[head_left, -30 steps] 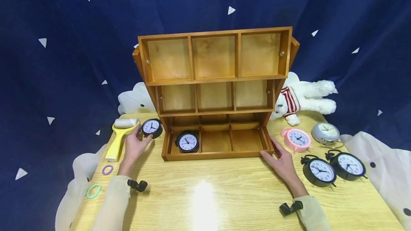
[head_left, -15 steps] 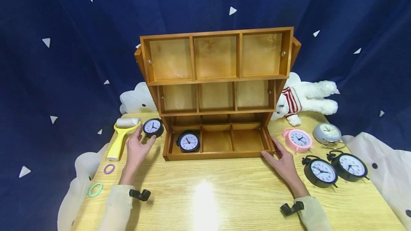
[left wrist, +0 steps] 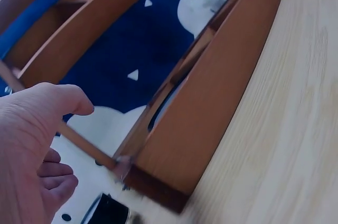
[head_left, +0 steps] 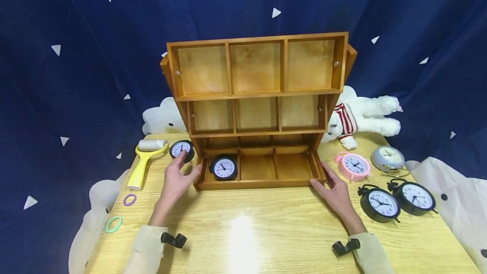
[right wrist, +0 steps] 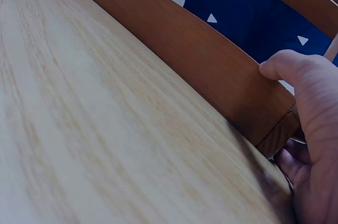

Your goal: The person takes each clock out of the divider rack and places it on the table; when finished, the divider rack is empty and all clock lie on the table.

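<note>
A tiered wooden storage box (head_left: 257,184) stands on the table, its compartment trays fanned out upward. In the bottom tray's left compartment sits a black alarm clock (head_left: 223,168). My right hand (head_left: 335,191) holds the right front corner of that tray, thumb on the front board and fingers round the side. My left hand (head_left: 177,183) hovers by the tray's left front corner, thumb spread from the fingers and nothing in it. In the left wrist view, a gap shows between hand and box (left wrist: 185,123). Just beyond the left fingertips is another black alarm clock (head_left: 180,149), partly covered.
To the left lie a yellow lint roller (head_left: 141,164), a purple ring (head_left: 129,200) and a green ring (head_left: 113,225). On the right stand a pink alarm clock (head_left: 354,166), a grey clock (head_left: 388,157), two black alarm clocks (head_left: 379,203) and a white plush toy (head_left: 361,117).
My left hand has come off the black alarm clock beside the lint roller and moved right, toward the box's left corner. The right hand has stayed at its corner.
</note>
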Tool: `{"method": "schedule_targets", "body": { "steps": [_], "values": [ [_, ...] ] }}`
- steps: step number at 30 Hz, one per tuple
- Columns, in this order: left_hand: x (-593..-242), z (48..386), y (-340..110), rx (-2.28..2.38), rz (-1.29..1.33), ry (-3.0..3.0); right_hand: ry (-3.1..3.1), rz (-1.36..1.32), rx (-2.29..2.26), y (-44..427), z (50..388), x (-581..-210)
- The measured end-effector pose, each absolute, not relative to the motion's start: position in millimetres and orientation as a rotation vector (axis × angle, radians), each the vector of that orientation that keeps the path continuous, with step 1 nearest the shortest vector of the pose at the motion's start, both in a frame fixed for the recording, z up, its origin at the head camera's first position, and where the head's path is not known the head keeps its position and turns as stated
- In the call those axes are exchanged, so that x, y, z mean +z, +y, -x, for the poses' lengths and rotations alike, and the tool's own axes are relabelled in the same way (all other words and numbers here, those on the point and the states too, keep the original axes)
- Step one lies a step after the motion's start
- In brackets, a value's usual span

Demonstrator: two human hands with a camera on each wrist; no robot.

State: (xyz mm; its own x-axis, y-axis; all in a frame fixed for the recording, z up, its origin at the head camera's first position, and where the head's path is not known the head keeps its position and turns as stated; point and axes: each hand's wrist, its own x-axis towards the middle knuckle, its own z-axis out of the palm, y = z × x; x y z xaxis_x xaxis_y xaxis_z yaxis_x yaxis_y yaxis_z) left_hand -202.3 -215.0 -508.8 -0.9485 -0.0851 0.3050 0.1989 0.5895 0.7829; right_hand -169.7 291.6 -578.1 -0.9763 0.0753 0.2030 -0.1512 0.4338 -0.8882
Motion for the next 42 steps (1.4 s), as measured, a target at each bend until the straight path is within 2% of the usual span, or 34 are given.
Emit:
{"method": "schedule_targets", "body": {
  "steps": [22,42],
  "values": [
    [-506.4,209.5,-171.9,-1.174,0.344,-2.754,-2.464,-0.067,1.546,292.8,172.5,-579.7],
    [-509.0,220.4,-138.3,-1.113,0.213,-2.922,-2.460,-0.070,1.576,291.2,169.7,-576.6]
  ]
}}
